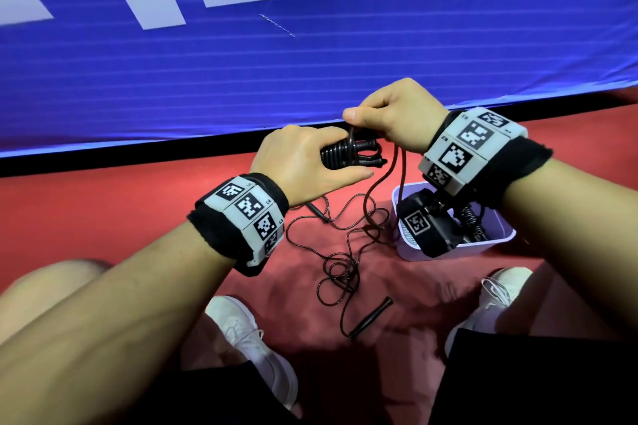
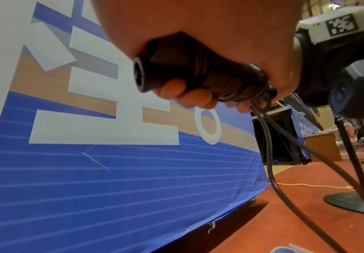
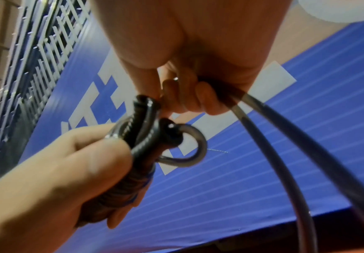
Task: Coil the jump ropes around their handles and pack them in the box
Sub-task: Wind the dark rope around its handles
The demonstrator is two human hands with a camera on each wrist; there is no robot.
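Note:
My left hand (image 1: 310, 159) grips a pair of black jump-rope handles (image 1: 340, 153) with rope coiled round them; the wraps (image 2: 226, 82) lie against my fingers (image 2: 189, 97). Just above the handle tips (image 3: 146, 119), my right hand (image 1: 386, 117) pinches the loose rope (image 3: 274, 154), whose two strands (image 2: 268, 150) hang to the floor. A second rope lies there in a tangle (image 1: 340, 267), with its handles (image 1: 371, 317) (image 1: 317, 212) apart. The lavender box (image 1: 483, 247) stands under my right wrist and holds a coiled rope (image 1: 471, 221).
A blue banner wall (image 1: 310, 62) rises right behind my hands, over a red floor (image 1: 138, 210). My white shoes (image 1: 248, 331) (image 1: 497, 293) flank the tangled rope. A black stand base (image 2: 350, 202) sits further along the floor to the right.

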